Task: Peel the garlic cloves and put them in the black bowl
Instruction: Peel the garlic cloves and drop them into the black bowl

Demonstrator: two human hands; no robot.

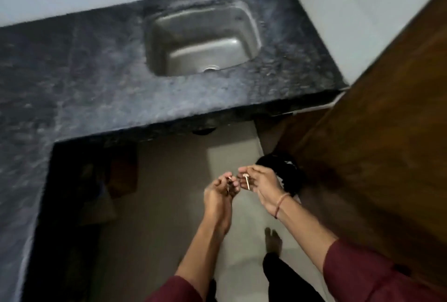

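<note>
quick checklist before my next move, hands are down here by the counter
1. Left hand grips something: ok, it pinches a small piece.
2. Right hand grips something: ok, it pinches a pale bit.
3. Those are garlic: cannot tell, too small and blurred.
4. Black bowl in sight: cannot tell, a dark shape behind the right hand is unclear.
5. Hands above the counter: not ok, they are over the floor.

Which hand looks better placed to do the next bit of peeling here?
Right, probably: the right hand already pinches a small pale piece, while the left hand lies cupped beside it. Blur hides what the piece is.
</note>
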